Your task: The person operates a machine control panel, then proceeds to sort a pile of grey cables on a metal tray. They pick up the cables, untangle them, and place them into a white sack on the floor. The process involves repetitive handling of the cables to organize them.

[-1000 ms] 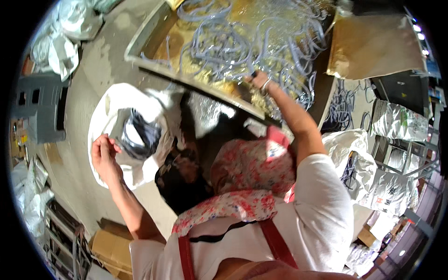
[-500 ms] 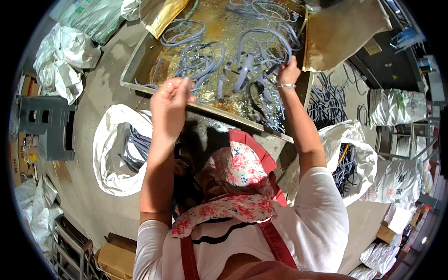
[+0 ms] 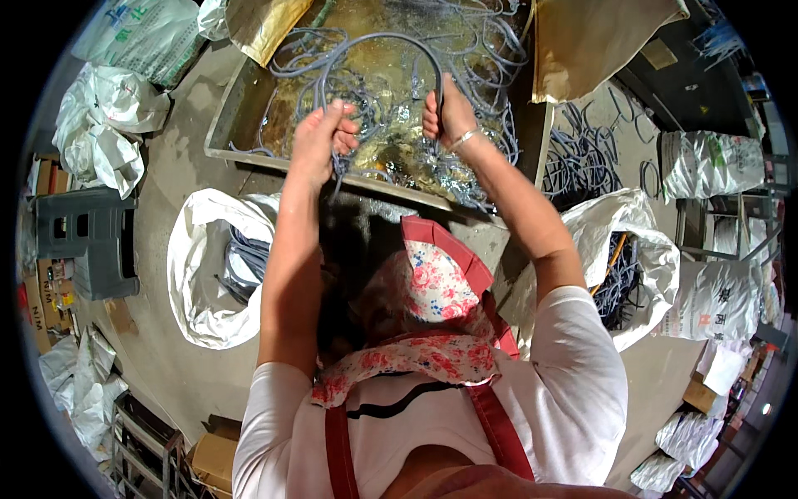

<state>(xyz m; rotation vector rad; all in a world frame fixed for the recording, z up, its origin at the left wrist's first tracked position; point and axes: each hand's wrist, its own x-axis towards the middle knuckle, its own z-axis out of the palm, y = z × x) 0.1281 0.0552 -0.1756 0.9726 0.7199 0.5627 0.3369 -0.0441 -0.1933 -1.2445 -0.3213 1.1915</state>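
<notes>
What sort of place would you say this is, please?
Probably a workshop or small factory: a wet, metal-rimmed tank holds many looped grey strips, open white sacks nearby hold similar strips, and a grey plastic stool stands to the left.

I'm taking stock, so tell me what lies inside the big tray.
Inside the tray, grey strips lie coiled and tangled in yellowish liquid. The tangles, the left hand and the right hand cover parts of the bottom, so anything beneath cannot be seen.
</notes>
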